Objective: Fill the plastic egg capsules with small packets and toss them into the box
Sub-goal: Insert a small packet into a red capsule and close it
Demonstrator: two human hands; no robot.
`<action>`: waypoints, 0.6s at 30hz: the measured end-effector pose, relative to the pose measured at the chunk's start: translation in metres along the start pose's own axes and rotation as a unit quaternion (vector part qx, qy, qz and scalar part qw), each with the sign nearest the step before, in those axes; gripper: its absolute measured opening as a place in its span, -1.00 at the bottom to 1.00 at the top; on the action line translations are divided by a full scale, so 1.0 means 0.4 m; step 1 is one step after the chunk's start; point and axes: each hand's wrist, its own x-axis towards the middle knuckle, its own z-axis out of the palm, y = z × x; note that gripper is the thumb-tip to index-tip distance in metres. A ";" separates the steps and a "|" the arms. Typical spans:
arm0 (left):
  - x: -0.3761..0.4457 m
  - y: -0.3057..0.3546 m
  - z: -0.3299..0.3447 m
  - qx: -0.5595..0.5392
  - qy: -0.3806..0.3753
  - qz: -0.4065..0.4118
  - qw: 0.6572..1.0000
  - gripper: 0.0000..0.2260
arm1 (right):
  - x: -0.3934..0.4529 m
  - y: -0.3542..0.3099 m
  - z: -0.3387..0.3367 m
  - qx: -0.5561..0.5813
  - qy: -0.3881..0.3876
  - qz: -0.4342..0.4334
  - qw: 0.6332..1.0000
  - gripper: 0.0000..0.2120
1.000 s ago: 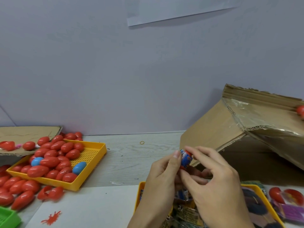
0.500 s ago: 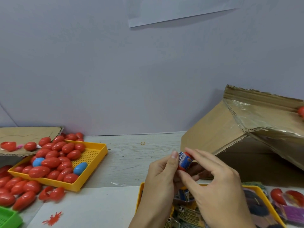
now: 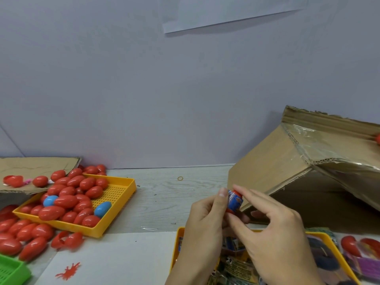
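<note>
A: Nearest the camera, what's there?

B: Yellow tray [image 3: 327,236] at the bottom edge, full of small printed packets [image 3: 236,268]. Both hands sit above it.

A: How are the hands set?

B: Left hand [image 3: 202,229] has its thumb up along one side of a red egg capsule [image 3: 235,201], the other fingers curled behind. Right hand [image 3: 275,233] pinches the same capsule from the other side, forefinger over the top, thumb beneath. A blue packet fills the capsule's open end, between the two thumbs.

A: So the capsule is off the table?

B: Yes, held in the air above the tray, in front of the cardboard box [image 3: 287,165].

A: To the left?

B: White sheet [image 3: 107,262] with a red splat mark, a green basket [image 3: 10,270] corner, loose red eggs [image 3: 26,233] on the table [image 3: 164,198]. Just beyond those, a second yellow tray [image 3: 119,200] heaped with red eggs and two blue eggs [image 3: 102,208].

A: And to the right?

B: A red egg and purple wrapping at the edge; too blurred to say more.

A: Farther back?

B: Small rubber band [image 3: 180,178] on the bare table. The box is tipped, taped flap catching light, one red egg just visible at its far right edge. A flat cardboard piece [image 3: 30,167] lies far left with a few eggs on it. Behind all, a pale wall [image 3: 144,89] with a paper sheet [image 3: 226,11] stuck at the top.
</note>
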 end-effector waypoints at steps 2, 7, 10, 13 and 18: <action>0.001 -0.001 0.000 -0.015 -0.002 -0.008 1.000 -0.58 | -0.003 0.000 0.003 0.010 0.009 0.008 1.000 -0.47; 0.001 0.000 -0.003 -0.031 0.003 -0.004 0.999 -0.62 | -0.003 -0.008 0.006 0.003 0.005 0.010 1.000 -0.46; 0.001 0.001 -0.001 -0.012 0.020 0.005 1.000 -0.65 | -0.002 -0.004 0.004 0.008 0.002 0.019 1.000 -0.47; -0.002 0.002 0.006 0.056 0.054 0.060 0.995 -0.70 | 0.001 -0.001 0.001 0.010 -0.007 0.025 1.000 -0.46; -0.012 0.018 0.011 0.123 0.075 0.136 0.980 -0.83 | 0.003 0.007 0.002 -0.008 -0.014 0.047 0.999 -0.45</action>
